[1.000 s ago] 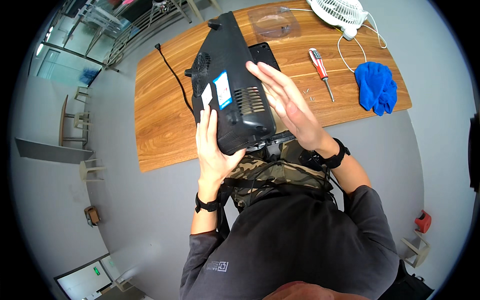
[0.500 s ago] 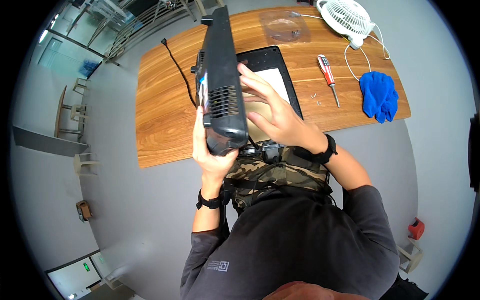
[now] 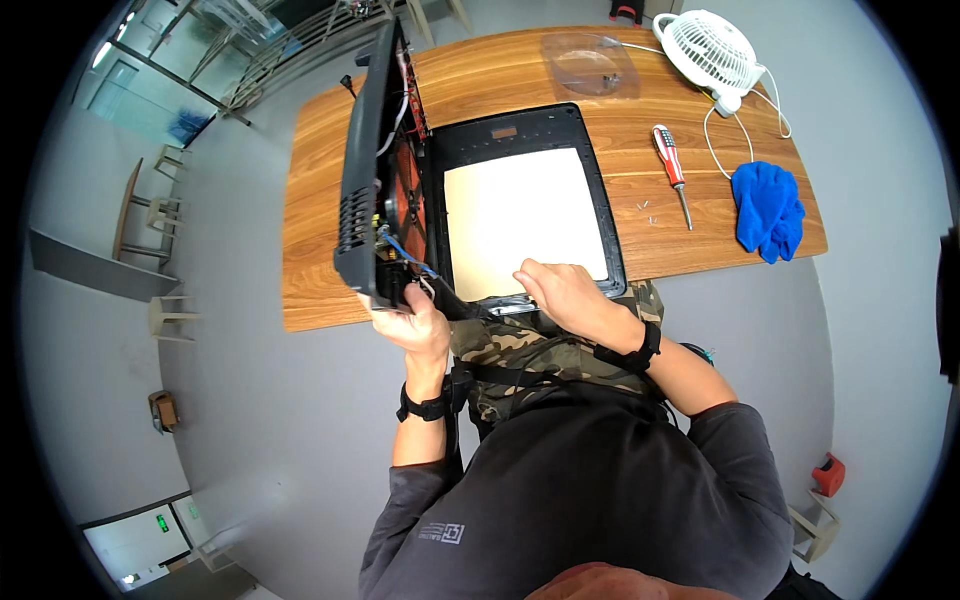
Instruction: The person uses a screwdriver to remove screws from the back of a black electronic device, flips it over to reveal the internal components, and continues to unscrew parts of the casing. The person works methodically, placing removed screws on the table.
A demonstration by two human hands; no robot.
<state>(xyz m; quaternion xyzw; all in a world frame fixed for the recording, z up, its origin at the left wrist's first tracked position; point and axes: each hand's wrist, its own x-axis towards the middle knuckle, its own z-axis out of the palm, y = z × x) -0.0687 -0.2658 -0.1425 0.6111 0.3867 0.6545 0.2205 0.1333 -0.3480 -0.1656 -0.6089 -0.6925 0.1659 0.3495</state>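
The black vented base of an induction cooker (image 3: pixel 356 190) stands tilted on edge at the left, its inside turned right, showing a reddish-brown coil (image 3: pixel 408 190) and blue and white wires. My left hand (image 3: pixel 415 325) grips its near end, thumb inside and fingers underneath. Beside it lies the black-framed top panel (image 3: pixel 608 225), face down, with a cream sheet (image 3: pixel 525 215) over its middle. My right hand (image 3: pixel 570 298) is closed at the panel's near edge, fingers curled in; whatever they hold is hidden.
To the right on the wooden table (image 3: pixel 690 95) lie a red-and-white screwdriver (image 3: pixel 671 165), several small screws (image 3: pixel 648 212) and blue gloves (image 3: pixel 768 208). A white fan (image 3: pixel 708 50) and a clear plastic tray (image 3: pixel 590 68) are at the back. A plug (image 3: pixel 347 84) shows beyond the base.
My left hand has swung the base leftward and turned it, bringing its inside into view. My right hand has left the base's side and come down, curled, to the panel's near edge.
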